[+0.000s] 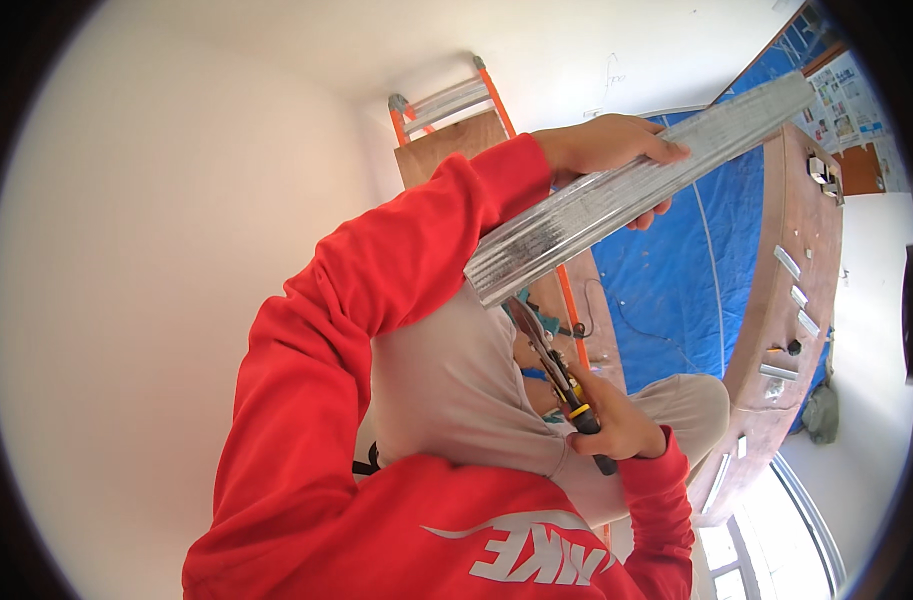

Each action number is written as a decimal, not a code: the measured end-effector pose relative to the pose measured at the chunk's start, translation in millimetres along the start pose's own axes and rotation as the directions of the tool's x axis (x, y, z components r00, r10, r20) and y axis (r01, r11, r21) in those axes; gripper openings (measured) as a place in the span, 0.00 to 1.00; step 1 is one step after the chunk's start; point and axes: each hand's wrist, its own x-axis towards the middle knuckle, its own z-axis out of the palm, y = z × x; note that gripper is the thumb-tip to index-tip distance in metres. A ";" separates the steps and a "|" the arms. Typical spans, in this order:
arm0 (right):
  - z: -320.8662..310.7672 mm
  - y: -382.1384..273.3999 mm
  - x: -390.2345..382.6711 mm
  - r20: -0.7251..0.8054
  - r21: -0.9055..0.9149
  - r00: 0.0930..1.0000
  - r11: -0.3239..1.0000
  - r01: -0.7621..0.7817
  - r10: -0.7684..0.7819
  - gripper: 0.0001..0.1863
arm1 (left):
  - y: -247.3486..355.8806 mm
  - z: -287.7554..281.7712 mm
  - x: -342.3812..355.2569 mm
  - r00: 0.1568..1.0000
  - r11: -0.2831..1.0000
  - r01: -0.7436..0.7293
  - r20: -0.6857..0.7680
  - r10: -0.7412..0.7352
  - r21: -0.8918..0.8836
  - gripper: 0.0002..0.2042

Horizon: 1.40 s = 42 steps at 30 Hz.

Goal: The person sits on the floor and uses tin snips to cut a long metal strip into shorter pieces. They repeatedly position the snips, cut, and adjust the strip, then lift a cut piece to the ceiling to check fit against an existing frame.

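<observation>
Held a long, ribbed, silvery metal strip (pixel 594 208) slanting up to the right; near its lower end, pointed a black-and-yellow plier-like tool (pixel 554 365) up and leftward

Blue sheeting (pixel 671 290) — creased, orange-railed ladder (pixel 448 103), bright window (pixel 771 540)

The metal channel (pixel 616 200) is slanting through the left hand (pixel 616 150), its near end lying close to the tip of the snips (pixel 550 362), which the right hand (pixel 621 425) is holding above the lap (pixel 476 415). Beyond the left forearm (pixel 416 240) a ladder (pixel 496 95) is standing, and to its right a sheet (pixel 666 270) is reaching toward a long board (pixel 791 200) on which at least 4 metal pieces (pixel 786 262) are resting. Newspaper (pixel 851 100) is lying past that board's far end, while a window (pixel 761 540) is sitting beyond its near end.
</observation>
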 end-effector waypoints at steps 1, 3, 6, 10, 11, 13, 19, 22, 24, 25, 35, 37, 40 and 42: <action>-4.0 0.5 -1.1 -0.022 -0.043 1.000 0.999 0.016 -0.017 0.38 | 0.7 -2.3 -1.0 1.000 1.000 -0.010 -0.001 0.010 -0.016 0.21; -13.7 3.4 -2.4 0.031 -0.042 0.999 0.998 0.039 -0.038 0.43 | 1.2 -9.4 -3.8 0.997 0.990 -0.066 -0.035 0.062 -0.122 0.22; -21.0 11.8 -2.9 -0.018 -0.058 0.985 0.984 0.170 -0.171 0.47 | 5.1 -27.7 -7.8 0.981 0.954 -0.191 -0.059 0.182 -0.232 0.24; -17.9 23.4 -1.9 -0.127 0.079 0.978 0.982 0.174 -0.163 0.52 | 9.5 -45.8 -15.0 0.914 0.883 -0.395 -0.208 0.349 -0.254 0.23; -16.3 25.5 0.0 -0.172 0.061 0.976 0.988 0.145 -0.132 0.53 | 12.2 -49.6 -17.1 0.907 0.893 -0.398 -0.240 0.347 -0.213 0.23; -12.6 28.8 6.5 -0.258 -0.024 0.956 0.990 0.140 -0.141 0.53 | 13.5 -51.4 -21.0 0.884 0.880 -0.430 -0.290 0.365 -0.202 0.22; 8.8 35.0 16.7 -0.388 0.021 0.904 0.979 0.204 -0.181 0.48 | 20.8 -54.0 -23.8 0.723 0.833 -0.553 -0.511 0.465 -0.024 0.17; 15.1 39.9 16.8 -0.356 0.063 0.931 0.991 0.115 -0.086 0.47 | 23.0 -55.4 -25.8 0.635 0.807 -0.590 -0.596 0.492 0.038 0.16; 16.8 43.8 16.4 -0.374 0.081 0.926 0.993 0.087 -0.051 0.46 | 25.6 -56.8 -28.8 0.565 0.808 -0.578 -0.660 0.495 0.110 0.15; 17.3 45.9 16.5 -0.385 0.074 0.921 0.993 0.094 -0.058 0.46 | 26.3 -57.0 -28.8 0.554 0.804 -0.589 -0.680 0.481 0.088 0.14; 9.2 51.7 20.1 -0.379 0.022 0.917 0.989 0.145 -0.126 0.42 | 22.9 -55.2 -26.3 0.545 0.797 -0.595 -0.675 0.498 0.108 0.15; 9.1 49.5 21.0 -0.388 -0.017 0.910 0.988 0.151 -0.146 0.42 | 22.7 -54.5 -25.7 0.554 0.795 -0.598 -0.663 0.504 0.104 0.15; 8.4 46.8 21.6 -0.388 0.018 0.909 0.985 0.170 -0.150 0.42 | 22.9 -54.0 -24.7 0.570 0.777 -0.627 -0.651 0.501 0.049 0.13; 7.0 45.9 21.9 -0.395 0.042 0.908 0.984 0.172 -0.142 0.42 | 21.8 -53.0 -23.1 0.576 0.779 -0.625 -0.649 0.497 0.043 0.13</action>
